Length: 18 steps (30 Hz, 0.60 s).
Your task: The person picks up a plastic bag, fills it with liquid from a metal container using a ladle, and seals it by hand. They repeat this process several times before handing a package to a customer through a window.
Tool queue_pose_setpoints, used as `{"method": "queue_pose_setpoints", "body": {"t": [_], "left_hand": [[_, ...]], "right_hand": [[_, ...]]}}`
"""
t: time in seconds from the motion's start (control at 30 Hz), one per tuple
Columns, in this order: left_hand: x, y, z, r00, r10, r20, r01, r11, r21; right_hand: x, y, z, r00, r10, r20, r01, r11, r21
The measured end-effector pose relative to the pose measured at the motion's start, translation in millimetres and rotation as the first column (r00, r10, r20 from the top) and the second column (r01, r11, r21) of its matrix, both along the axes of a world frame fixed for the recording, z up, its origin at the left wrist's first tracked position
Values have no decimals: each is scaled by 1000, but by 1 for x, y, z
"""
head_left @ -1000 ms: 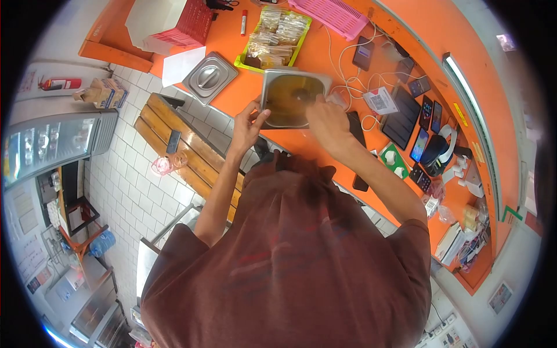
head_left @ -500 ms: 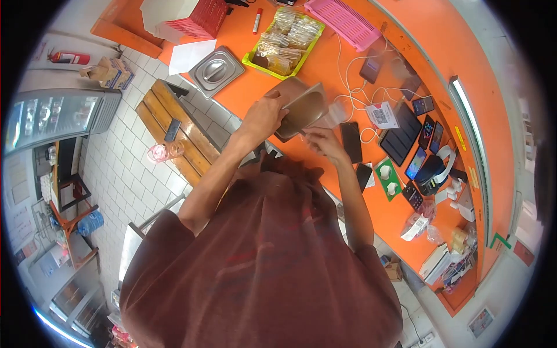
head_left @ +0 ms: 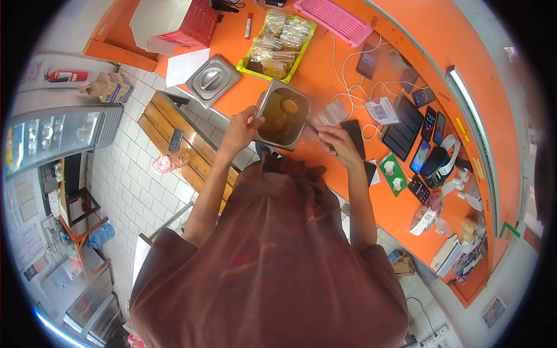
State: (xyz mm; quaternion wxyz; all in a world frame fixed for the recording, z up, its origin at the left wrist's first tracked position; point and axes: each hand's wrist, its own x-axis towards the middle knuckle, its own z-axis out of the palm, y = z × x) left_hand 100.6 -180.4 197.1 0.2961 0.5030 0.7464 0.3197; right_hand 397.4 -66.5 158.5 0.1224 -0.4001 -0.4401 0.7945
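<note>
Brownish liquid fills the bottom of a square metal food pan [head_left: 299, 96]. My left hand [head_left: 239, 131] grips the pan's left rim, thumb over the edge and fingers on the outside. In my right hand [head_left: 339, 145], the fingers close round the dark handle of a ladle [head_left: 288, 107], whose round bowl sits in the liquid. Just right of the pan lies a clear plastic bag or pack [head_left: 329, 114], partly behind the handle. The pan's steel lid [head_left: 212, 80], with a raised grip, rests on the counter at the upper left.
On the orange counter [head_left: 325, 58] stands a yellow-green tray [head_left: 255, 70] of small filled bags. Behind are a pink basket [head_left: 336, 22], a red marker [head_left: 248, 26] and a red-white box [head_left: 194, 23]. Phones, cables and a tablet [head_left: 402, 132] lie right. A wooden bench [head_left: 159, 124] stands left.
The pan has gone from tilted to nearly level, so its inside and liquid now show. My left hand has shifted left and down; the ladle bowl has come into view inside.
</note>
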Motion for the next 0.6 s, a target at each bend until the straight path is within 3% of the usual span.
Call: {"method": "queue_pose_setpoints", "body": {"t": [0.07,0.13,0.23,0.3,0.33,0.37,0.4,0.47,0.5,0.57,0.6], "left_hand": [[-2,-3,-13,999,8,37,-8,1000,5],[-7,-9,-29,997,7,71,-8,1000,12],[-12,-18,-55,977,13,211,-9,1000,-20],[-14,-26,-75,854,148,499,-106,988,-111],[-16,-29,-84,852,114,512,-71,992,-102],[-18,-32,-94,791,175,586,-101,982,-156],[-20,-33,-98,722,239,649,-127,968,-216],[-14,-30,-91,667,253,700,-150,967,-206],[-13,-29,-89,606,297,738,-206,955,-215],[-17,-27,-91,592,269,760,-160,963,-217],[-19,-27,-91,579,264,771,-143,964,-223]], "right_hand": [[-5,0,0,998,27,55,-28,999,17],[-16,-1,-2,973,144,178,-175,970,172],[-31,-6,-27,962,189,196,-237,937,257],[-39,-11,-35,954,176,241,-243,928,283],[-45,-13,-34,940,198,278,-280,914,295],[-50,-14,-32,942,165,292,-255,919,302],[-56,-18,-27,910,104,401,-284,860,424],[-65,-25,5,811,-58,582,-330,776,538],[-62,-28,5,803,-84,590,-317,778,543],[-47,-29,-3,866,-347,359,25,748,664],[-37,-24,-10,859,-362,361,29,741,671]]}}
